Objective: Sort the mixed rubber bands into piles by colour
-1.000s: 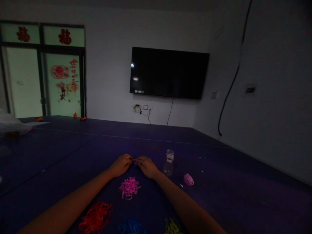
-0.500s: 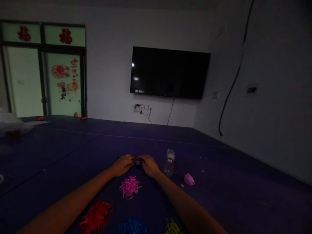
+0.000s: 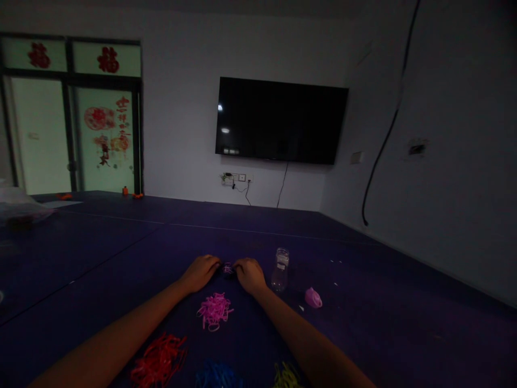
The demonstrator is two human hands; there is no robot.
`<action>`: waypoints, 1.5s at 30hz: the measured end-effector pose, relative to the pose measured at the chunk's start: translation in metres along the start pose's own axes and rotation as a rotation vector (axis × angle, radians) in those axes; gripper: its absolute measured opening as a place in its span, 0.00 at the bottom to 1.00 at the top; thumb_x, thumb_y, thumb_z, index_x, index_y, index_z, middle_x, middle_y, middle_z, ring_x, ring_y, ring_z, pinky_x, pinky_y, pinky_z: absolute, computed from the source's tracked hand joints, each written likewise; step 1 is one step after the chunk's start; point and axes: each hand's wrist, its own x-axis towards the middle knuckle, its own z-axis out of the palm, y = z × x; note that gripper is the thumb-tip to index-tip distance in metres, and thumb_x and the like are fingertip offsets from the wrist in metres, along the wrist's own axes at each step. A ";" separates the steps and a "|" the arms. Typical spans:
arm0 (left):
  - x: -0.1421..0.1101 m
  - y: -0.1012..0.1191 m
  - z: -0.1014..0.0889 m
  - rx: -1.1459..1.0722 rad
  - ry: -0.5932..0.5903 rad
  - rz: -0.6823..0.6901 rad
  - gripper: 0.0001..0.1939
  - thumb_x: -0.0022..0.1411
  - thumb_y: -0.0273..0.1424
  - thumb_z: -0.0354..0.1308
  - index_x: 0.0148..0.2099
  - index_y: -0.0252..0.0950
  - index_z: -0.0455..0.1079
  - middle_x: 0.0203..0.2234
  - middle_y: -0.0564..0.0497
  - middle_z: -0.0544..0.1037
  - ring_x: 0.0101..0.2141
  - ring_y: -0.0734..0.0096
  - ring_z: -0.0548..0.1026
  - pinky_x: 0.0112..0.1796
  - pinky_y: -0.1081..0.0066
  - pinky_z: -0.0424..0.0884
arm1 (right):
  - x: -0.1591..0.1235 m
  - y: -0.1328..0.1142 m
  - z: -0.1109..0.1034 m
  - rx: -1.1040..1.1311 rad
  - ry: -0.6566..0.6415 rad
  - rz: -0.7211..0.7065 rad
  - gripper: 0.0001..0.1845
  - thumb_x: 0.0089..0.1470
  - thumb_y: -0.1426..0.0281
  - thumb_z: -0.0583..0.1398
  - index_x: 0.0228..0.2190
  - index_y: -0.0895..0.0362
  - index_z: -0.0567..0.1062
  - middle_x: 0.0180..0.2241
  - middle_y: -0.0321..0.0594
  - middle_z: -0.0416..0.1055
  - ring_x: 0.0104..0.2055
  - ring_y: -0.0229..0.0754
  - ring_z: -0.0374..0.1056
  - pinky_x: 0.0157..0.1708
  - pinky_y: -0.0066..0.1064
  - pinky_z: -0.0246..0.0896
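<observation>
My left hand (image 3: 202, 272) rests low over the purple surface, fingers bent a little and pointing inward, holding nothing that I can see. Across from it, my right hand (image 3: 249, 274) lies with its fingertips close to the same spot, also without a visible hold. Between the two sits a small dark and pale-purple cluster of bands (image 3: 228, 268), dim and hard to make out. Nearer to me is a loose pile of pink bands (image 3: 215, 310). A clear bottle (image 3: 280, 270) stands upright, lidless, just right of my right hand.
A pink cap-like piece (image 3: 313, 297) and small white scraps (image 3: 301, 308) lie to the right. Red strands (image 3: 160, 360), blue strands (image 3: 219, 374) and yellow strands (image 3: 286, 376) are heaped close to me. A plastic bag (image 3: 22, 203) sits far left.
My left hand has drawn slightly left, away from the small cluster, which shows more openly between my hands. My right hand has shifted a little to the right.
</observation>
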 end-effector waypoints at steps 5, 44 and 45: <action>-0.001 0.001 0.000 0.055 0.039 -0.039 0.15 0.68 0.32 0.40 0.41 0.37 0.68 0.33 0.48 0.74 0.36 0.65 0.71 0.38 0.67 0.64 | 0.004 0.006 0.004 0.104 -0.021 -0.098 0.16 0.52 0.76 0.51 0.34 0.53 0.77 0.42 0.39 0.73 0.48 0.42 0.65 0.50 0.35 0.55; -0.001 0.000 -0.001 0.102 0.009 -0.028 0.14 0.66 0.30 0.41 0.37 0.36 0.69 0.30 0.47 0.73 0.33 0.65 0.71 0.35 0.68 0.63 | 0.012 0.009 0.021 0.702 0.083 -0.112 0.17 0.44 0.77 0.52 0.27 0.55 0.80 0.34 0.40 0.75 0.40 0.41 0.69 0.42 0.33 0.62; -0.001 -0.001 -0.001 0.095 0.012 -0.023 0.14 0.67 0.30 0.41 0.38 0.36 0.69 0.30 0.47 0.73 0.33 0.65 0.71 0.35 0.69 0.63 | 0.011 0.007 0.020 0.770 0.093 -0.085 0.17 0.43 0.77 0.51 0.25 0.55 0.80 0.32 0.40 0.76 0.37 0.42 0.70 0.40 0.33 0.63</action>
